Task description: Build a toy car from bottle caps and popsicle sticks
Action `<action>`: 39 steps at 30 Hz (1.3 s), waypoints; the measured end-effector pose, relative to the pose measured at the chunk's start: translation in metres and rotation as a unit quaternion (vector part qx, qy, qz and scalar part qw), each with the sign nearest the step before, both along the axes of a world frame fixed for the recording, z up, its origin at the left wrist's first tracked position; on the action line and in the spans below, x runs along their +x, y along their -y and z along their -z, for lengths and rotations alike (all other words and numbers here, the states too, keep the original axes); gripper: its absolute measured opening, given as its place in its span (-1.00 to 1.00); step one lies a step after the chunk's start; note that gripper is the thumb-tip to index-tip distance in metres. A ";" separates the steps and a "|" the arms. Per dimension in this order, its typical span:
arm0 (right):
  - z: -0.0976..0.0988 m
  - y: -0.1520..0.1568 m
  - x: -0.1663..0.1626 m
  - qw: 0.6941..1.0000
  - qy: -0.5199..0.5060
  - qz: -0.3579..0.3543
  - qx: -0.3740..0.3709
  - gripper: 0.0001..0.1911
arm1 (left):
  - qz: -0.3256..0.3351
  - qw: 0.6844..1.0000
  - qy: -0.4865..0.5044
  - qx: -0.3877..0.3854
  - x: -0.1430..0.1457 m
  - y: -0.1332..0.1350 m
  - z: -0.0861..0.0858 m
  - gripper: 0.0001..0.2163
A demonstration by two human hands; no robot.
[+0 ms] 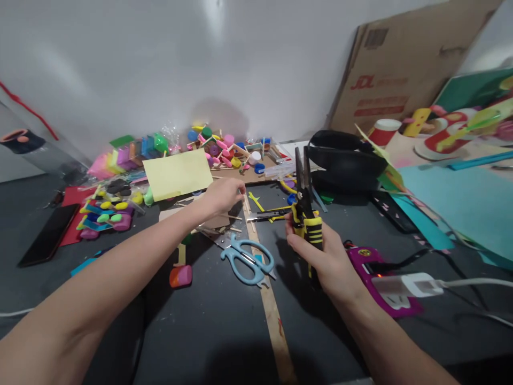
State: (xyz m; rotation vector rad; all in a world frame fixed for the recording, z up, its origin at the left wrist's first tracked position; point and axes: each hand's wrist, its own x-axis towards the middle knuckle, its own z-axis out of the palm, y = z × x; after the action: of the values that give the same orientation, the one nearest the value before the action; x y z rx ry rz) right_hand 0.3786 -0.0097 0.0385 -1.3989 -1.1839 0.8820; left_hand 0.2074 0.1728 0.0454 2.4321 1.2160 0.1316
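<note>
Right hand point(328, 258), right of centre, grips black-and-yellow long-nosed pliers point(307, 206). At centre, left hand point(224, 197) curls, its grasp unclear

My left hand point(224, 195) bare, my right hand point(329, 258) bare, my left forearm point(120, 267) slim and uncovered, my right forearm point(395, 327) the same

There is one left hand point(222, 197), one right hand point(331, 254), one pair of pliers point(308, 213) and one pair of light-blue scissors point(236, 247). Besides these there are one long wooden strip point(276, 326), one purple power strip point(357, 262), one white plug point(422, 284), one black pouch point(348, 166), one dark green board point(465, 92) and one printed cardboard panel point(385, 69). The small coloured caps point(228, 139) overlap too much to count.
</note>
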 end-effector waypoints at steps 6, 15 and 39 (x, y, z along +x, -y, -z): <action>-0.002 0.001 0.003 1.000 0.004 -0.001 -0.002 -0.75 | 0.030 0.998 -0.062 -0.010 0.005 -0.019 0.003 -0.71; -0.001 0.000 0.000 1.000 0.018 -0.004 -0.006 -0.80 | 0.108 0.984 -0.132 -0.041 0.003 -0.008 0.006 -0.74; 0.002 -0.001 -0.002 0.998 0.050 -0.018 -0.025 -0.76 | 0.020 0.981 0.108 -0.159 -0.011 0.013 0.003 -0.86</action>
State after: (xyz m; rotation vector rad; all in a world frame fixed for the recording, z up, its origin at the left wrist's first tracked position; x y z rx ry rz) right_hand 0.3770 -0.0083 0.0366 -1.4806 -1.2739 0.8801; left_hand 0.1962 0.1593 0.0423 2.1035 1.0072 0.1716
